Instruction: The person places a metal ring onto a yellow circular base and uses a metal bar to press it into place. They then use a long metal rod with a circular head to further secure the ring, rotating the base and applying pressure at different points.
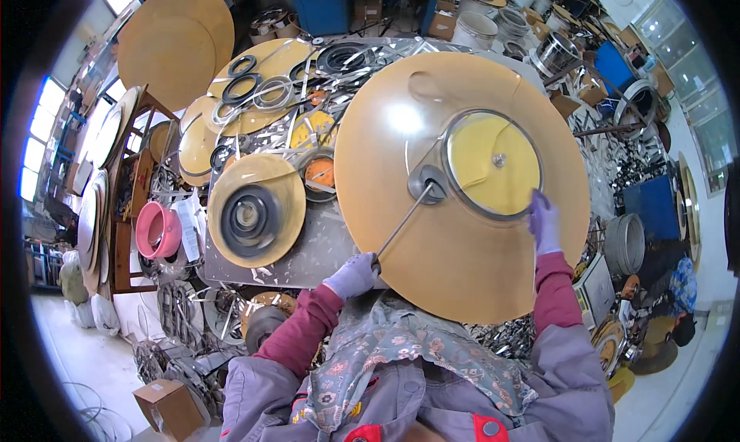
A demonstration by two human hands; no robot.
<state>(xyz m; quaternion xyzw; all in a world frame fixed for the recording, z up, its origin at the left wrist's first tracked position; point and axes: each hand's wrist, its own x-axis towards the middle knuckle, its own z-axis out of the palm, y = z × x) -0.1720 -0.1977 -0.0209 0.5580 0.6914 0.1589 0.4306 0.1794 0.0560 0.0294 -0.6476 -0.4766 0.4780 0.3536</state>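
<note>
A large tan disc [455, 272] lies on the bench in front of me, with a yellow round plate [486, 164] on it. A grey ring [453, 189] runs around the plate, and a small metal knob [499, 160] sits on it. My left hand [354, 277], gloved, is closed around the near end of a thin metal rod [402, 225]. The rod's far end meets a dark rounded piece [426, 186] beside the ring's left edge. At the ring's lower right, my right hand [544, 225] in a purple glove has bent fingers close to the rim; whatever they pinch is too small to name.
Left of the disc, a smaller tan disc [285, 240] carries dark stacked rings [247, 217]. Loose rings and metal strips [274, 93] cover the bench's back. A pink bowl [159, 231] stands at the left, a cardboard box [171, 408] on the floor. Metal scraps lie on the right.
</note>
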